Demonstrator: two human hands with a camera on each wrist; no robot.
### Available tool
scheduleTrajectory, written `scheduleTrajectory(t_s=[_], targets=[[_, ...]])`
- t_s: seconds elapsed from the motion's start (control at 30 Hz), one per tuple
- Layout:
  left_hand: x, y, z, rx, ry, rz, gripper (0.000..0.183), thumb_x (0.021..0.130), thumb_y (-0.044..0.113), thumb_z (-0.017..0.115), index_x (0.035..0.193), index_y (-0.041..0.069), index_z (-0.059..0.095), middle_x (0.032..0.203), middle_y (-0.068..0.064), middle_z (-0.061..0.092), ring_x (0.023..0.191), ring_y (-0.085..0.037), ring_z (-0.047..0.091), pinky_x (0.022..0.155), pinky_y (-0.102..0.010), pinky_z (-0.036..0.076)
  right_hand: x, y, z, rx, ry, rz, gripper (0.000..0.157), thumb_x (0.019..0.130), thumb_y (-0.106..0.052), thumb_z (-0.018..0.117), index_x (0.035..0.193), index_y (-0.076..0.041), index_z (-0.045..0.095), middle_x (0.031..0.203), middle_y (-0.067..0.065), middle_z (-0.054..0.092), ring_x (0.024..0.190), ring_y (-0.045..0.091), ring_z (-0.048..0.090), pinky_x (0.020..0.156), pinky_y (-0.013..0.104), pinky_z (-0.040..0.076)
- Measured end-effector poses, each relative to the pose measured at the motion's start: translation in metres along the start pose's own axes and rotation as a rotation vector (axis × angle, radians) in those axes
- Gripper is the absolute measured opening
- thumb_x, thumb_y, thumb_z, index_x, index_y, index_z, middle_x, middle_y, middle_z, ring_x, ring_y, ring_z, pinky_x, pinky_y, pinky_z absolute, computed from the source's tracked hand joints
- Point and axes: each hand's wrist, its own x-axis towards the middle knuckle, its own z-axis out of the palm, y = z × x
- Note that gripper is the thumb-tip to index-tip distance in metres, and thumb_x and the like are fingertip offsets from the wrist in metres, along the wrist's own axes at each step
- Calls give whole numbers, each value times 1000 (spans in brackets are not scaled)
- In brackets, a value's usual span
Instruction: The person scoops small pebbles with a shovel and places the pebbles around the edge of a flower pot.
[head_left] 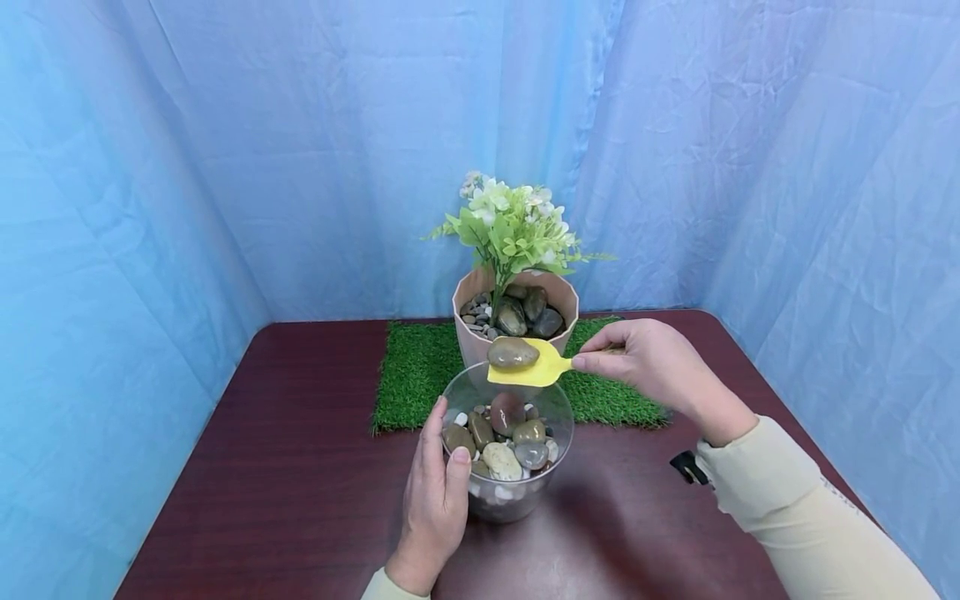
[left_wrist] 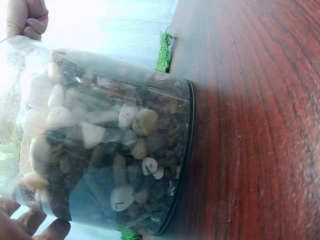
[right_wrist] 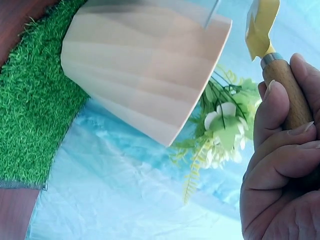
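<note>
My right hand [head_left: 645, 367] grips the wooden handle [right_wrist: 290, 95] of a small garden trowel. Its yellow blade [head_left: 551, 367] is level above the far rim of a clear container [head_left: 566, 433] and carries one smooth brown stone [head_left: 513, 352]. Against the container's left side rests my left hand [head_left: 435, 500], fingers extended along the wall and thumb at the near rim. Inside lie larger polished stones [head_left: 501, 461]; through the wall in the left wrist view, pale pebbles [left_wrist: 60, 117] and darker, finer bits show. Behind stands a pink pot [head_left: 468, 333] holding stones and a white-flowered plant [head_left: 510, 221].
The pot stands on a green artificial-grass mat [head_left: 412, 375] at the back of the dark red wooden table [head_left: 285, 467]. Pale blue curtains [head_left: 337, 150] hang behind the table and along both sides. Pebbles and dark stones [head_left: 512, 317] fill the pot's base.
</note>
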Motion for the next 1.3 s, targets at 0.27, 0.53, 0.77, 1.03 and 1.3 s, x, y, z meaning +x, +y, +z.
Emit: scheduleTrajectory(t_s=[0.27,0.53,0.77,1.03,1.3], targets=[[0,0,0,-9,4,9,63,104,9,52,164,12,32,164,-9,42,147,-27,45,121,-16,27,8,7,-13,-36,3,55,30,92,-61,72,99,-34,83,102,-7,79,85,12,66,74,35,53],[1,-1,0,-6,4,13,64,104,9,52,164,12,32,165,-8,41,146,-28,46,121,-17,27,20,20,-18,-28,-5,95,32,94,-59,71,102,-31,83,110,-2,79,92,16,69,78,37,54],[0,-1,0,-7,7,21,64,103,8,51,164,11,32,165,-9,40,146,-29,46,121,-17,26,30,32,-20,-38,5,111,35,94,-58,71,103,-27,84,106,-1,79,91,18,69,77,38,54],[1,-1,1,-10,8,21,63,103,8,52,164,10,32,165,-11,40,147,-29,46,122,-17,26,33,42,-29,-87,7,119,36,95,-58,70,104,-26,84,108,2,79,98,21,68,79,39,52],[1,-1,2,-4,18,25,63,103,8,52,163,10,33,165,-11,41,146,-29,46,121,-16,26,34,47,-35,-117,3,117,36,95,-55,71,106,-23,84,107,3,79,100,24,70,81,44,54]])
